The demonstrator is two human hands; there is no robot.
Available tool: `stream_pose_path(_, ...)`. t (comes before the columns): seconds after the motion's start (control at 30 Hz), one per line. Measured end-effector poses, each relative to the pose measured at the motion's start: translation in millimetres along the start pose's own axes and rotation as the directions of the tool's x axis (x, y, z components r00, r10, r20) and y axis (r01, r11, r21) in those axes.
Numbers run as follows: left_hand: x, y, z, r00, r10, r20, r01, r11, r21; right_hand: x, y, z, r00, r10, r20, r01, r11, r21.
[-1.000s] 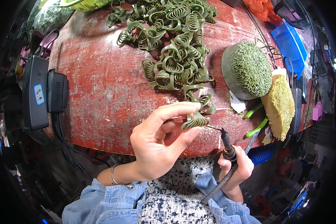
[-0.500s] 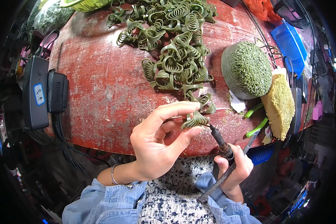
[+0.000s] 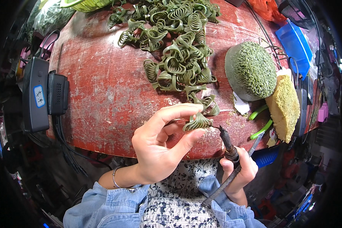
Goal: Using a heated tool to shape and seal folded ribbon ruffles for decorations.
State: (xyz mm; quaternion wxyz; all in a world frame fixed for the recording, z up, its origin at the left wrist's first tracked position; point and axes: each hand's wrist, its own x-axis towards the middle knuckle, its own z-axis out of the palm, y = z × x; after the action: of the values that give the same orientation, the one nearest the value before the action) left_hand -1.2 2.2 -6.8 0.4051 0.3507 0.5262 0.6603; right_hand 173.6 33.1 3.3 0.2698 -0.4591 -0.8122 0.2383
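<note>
My left hand [image 3: 157,148] is closed around a small green ribbed, fan-shaped piece [image 3: 197,122], pinched between thumb and fingers above the front of the table. My right hand [image 3: 242,170] grips a dark, pen-like tool [image 3: 228,144] resembling a soldering iron. Its thin, bent metal tip points left and reaches the right edge of the ribbed piece; whether they touch I cannot tell. A long grey rough strip [image 3: 220,187], perhaps a file, runs slantwise across the right hand. Just beyond my left fingertips starts a heap of similar green ribbed pieces [image 3: 174,60].
On the worn red table [image 3: 102,95] stand a round block with a crumbly green top [image 3: 254,70], a yellow crumbly block [image 3: 285,108] and green handles [image 3: 261,130]. A blue bin [image 3: 295,47] is at right, a black device [image 3: 36,95] at left, a green basket [image 3: 87,4] at the far left.
The tool in my right hand has shifted slightly to the right, its tip drawing a little away from the ribbed piece. My left hand has barely moved.
</note>
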Motion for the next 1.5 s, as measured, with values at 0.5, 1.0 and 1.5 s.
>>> stream_pose_path(0.5,0,0,2,0.999,0.033,-0.022,-0.034,0.999,-0.036,0,-2,0,0.999,0.0,0.04,0.002,0.999,-0.049)
stream_pose_path(1.0,1,0,0,1.0,-0.006,0.017,0.008,0.995,-0.104,-14,13,-13,0.88,0.328,-0.343,-0.295,0.944,0.148)
stream_pose_path(1.5,1,0,1,1.0,0.006,0.022,-0.003,0.99,-0.14,-14,10,-12,0.992,0.046,-0.119,-0.057,0.994,-0.089)
